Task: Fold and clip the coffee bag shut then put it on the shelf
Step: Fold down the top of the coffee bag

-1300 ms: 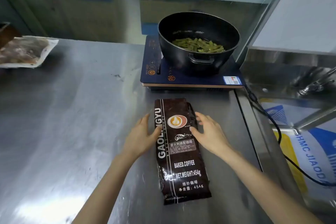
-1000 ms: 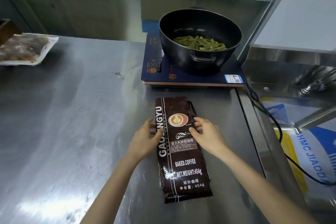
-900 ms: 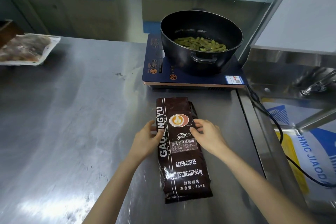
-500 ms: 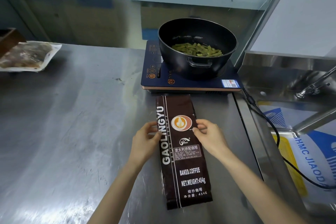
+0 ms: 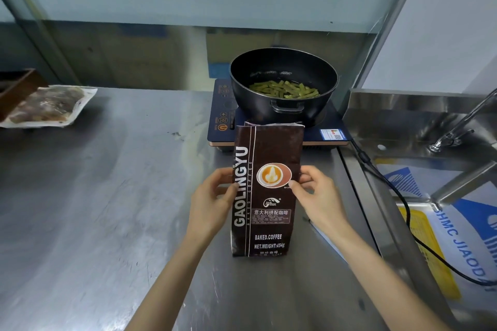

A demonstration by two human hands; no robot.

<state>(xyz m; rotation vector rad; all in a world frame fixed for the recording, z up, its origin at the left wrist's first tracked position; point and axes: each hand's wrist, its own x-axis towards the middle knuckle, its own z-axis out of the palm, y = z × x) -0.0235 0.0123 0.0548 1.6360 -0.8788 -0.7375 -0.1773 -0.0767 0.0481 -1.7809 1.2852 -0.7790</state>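
Your coffee bag (image 5: 266,191) stands upright on the steel counter (image 5: 107,196), its base on the metal just in front of the hob (image 5: 223,121), with the printed face towards you and the top edge flat, unfolded and unclipped. Your left hand (image 5: 212,196) grips the bag's left edge at about mid-height, thumb on the front by the white lettering and the fingers curled round behind. Your right hand (image 5: 314,193) pinches the right edge at the same height, thumb tip beside the round cup logo and the other fingers behind the bag. Behind the bag a black pot (image 5: 283,88) sits on the hob with cut green beans (image 5: 285,88) in it. A black cable (image 5: 390,191) runs from the hob's right side down over the sink edge. To the right is the steel sink (image 5: 419,126) with a tap (image 5: 457,129). Far left on the counter lies a sealed clear pack of food (image 5: 45,107), well apart from the bag.
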